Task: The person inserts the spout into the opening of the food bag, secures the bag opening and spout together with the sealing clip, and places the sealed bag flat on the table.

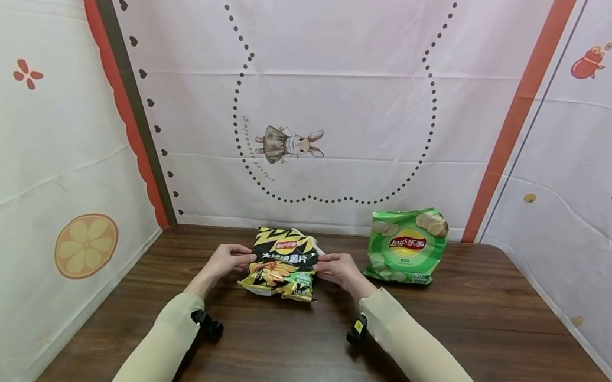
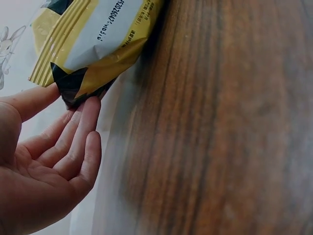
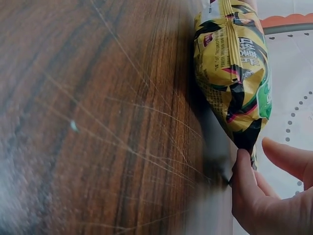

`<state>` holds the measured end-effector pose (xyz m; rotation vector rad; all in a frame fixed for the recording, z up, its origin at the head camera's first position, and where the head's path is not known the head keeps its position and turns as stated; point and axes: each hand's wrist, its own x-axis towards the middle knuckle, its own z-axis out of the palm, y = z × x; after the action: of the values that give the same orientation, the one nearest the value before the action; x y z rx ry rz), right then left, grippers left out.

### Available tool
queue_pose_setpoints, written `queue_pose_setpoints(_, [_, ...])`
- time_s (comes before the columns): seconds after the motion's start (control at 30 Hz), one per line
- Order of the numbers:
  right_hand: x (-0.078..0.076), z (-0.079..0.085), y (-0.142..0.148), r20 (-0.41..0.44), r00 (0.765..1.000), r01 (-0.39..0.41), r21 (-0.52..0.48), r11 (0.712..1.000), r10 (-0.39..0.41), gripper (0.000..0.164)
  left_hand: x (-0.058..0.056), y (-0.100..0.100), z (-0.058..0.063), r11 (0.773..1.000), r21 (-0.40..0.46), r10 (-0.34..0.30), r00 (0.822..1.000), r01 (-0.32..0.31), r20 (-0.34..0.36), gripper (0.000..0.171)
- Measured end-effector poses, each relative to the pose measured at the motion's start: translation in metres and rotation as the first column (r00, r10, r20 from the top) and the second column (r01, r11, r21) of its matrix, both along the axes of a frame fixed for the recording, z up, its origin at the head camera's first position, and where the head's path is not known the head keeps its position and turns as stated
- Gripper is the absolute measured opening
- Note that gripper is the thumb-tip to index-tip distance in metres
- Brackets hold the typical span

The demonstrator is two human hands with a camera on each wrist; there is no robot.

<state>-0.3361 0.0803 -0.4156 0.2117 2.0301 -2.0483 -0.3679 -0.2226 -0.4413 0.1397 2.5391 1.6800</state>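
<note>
A black and yellow bag of potato chips [image 1: 282, 272] leans back between my two hands near the far side of the table. My left hand [image 1: 228, 260] pinches its left edge. In the left wrist view the thumb and fingertips meet at a corner of the bag [image 2: 105, 46], and the other fingers curve loosely below. My right hand [image 1: 344, 272] holds the opposite edge. In the right wrist view the bag's tapered corner [image 3: 246, 132] lies between thumb and forefinger. Something whitish [image 1: 309, 238] shows behind the bag, mostly hidden.
A green bag of potato chips [image 1: 407, 254] stands upright to the right, beyond my right hand. The dark wooden table [image 1: 284, 355] ends at a patterned cloth backdrop [image 1: 339, 175], with cloth at both sides too.
</note>
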Motion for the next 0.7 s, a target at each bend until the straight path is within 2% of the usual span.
queue_pose_setpoints(0.13, [0.001, 0.001, 0.002, -0.008, 1.0, -0.013, 0.007, 1.0, 0.013, 0.038, 0.001, 0.0, 0.001, 1.0, -0.009, -0.001, 1.0, 0.001, 0.004, 0.05])
queue_pose_setpoints(0.17, [0.001, 0.001, 0.002, -0.008, 1.0, -0.017, 0.01, 1.0, 0.017, 0.038, 0.005, 0.001, 0.006, 1.0, -0.01, -0.007, 1.0, 0.007, 0.004, 0.049])
queue_pose_setpoints(0.37, [-0.001, 0.003, 0.004, -0.006, 0.999, -0.039, 0.043, 0.998, 0.039, 0.037, 0.011, -0.003, 0.014, 0.999, -0.012, -0.032, 0.999, 0.032, -0.042, 0.046])
queue_pose_setpoints(0.43, [0.0, 0.005, 0.005, 0.001, 0.999, -0.039, 0.052, 0.998, 0.039, 0.038, 0.011, -0.004, 0.013, 1.0, -0.02, -0.024, 0.997, 0.023, -0.069, 0.045])
queue_pose_setpoints(0.57, [0.004, 0.013, 0.009, 0.01, 0.999, -0.046, 0.056, 0.997, 0.045, 0.04, 0.016, -0.002, 0.022, 0.996, -0.082, 0.02, 0.989, -0.032, -0.147, 0.039])
queue_pose_setpoints(0.7, [0.011, 0.024, 0.015, -0.015, 0.994, -0.112, 0.058, 0.992, 0.113, 0.041, 0.022, 0.007, 0.034, 0.984, -0.139, 0.075, 0.972, -0.108, -0.223, 0.032])
